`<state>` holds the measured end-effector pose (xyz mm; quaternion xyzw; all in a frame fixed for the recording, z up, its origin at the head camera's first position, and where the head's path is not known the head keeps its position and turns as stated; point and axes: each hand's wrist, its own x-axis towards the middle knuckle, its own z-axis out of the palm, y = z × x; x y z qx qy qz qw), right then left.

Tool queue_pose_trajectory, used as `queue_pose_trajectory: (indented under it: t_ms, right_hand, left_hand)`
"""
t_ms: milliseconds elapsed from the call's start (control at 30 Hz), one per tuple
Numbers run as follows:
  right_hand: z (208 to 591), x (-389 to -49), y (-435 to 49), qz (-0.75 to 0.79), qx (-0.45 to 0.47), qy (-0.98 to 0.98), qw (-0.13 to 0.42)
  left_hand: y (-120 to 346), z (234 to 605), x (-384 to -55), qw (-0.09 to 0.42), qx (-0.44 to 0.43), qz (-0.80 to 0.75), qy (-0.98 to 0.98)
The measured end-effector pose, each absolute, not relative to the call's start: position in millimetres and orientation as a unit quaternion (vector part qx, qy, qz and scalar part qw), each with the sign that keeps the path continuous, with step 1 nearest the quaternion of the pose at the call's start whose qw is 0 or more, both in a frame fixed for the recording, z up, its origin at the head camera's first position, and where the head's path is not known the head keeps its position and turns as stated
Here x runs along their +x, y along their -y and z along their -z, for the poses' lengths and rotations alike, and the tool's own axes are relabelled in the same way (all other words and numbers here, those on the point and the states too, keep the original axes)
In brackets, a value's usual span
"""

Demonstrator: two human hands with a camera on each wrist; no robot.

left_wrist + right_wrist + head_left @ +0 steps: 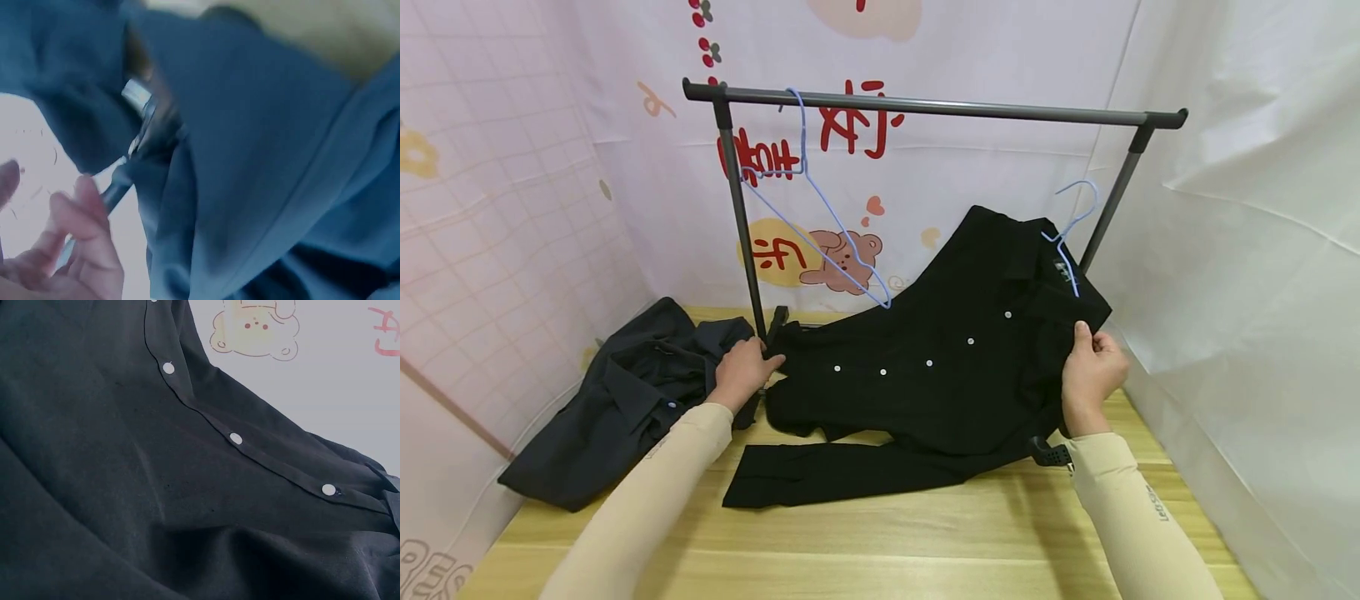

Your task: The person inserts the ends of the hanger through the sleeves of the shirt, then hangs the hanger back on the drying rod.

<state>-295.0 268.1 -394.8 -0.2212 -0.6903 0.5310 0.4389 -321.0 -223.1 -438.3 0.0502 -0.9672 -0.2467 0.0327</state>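
A black button-up shirt (910, 400) with white buttons hangs partly spread over the table. A blue hanger (1078, 218) sits in its collar, its hook below the rail and off it. My right hand (1093, 375) pinches the shirt near the shoulder, thumb uppermost; the hanger's lower part is hidden by cloth. At the left post (741, 217) of the clothes rack, my left hand (741, 371) grips low down, with its fingers and thumb on either side. In the right wrist view the black shirt's button front (235, 439) fills most of the frame.
A second blue hanger (842, 237) hangs from the rack's top rail (940, 107) near its left end. A dark grey shirt (632, 400) lies crumpled beside my left forearm. White printed cloth (1015, 50) encloses the wooden table (887, 542).
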Motion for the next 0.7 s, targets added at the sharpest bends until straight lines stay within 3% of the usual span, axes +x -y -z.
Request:
queue_pose_trajectory:
  t_ms: [200,500,700]
  right_hand:
    - [395,-295,-270,-0.519,-0.210,0.699,0.445]
    - [394,-294,-267,-0.509,-0.202,0.711,0.441]
    - [390,-295,-269,-0.489,-0.198,0.723,0.447]
  left_hand:
    - [228,412,-336,0.104,0.088,0.275,0.952]
    - [229,379,-366,0.155,0.062,0.374,0.912]
    - [228,367,-374,0.180,0.069,0.362,0.912]
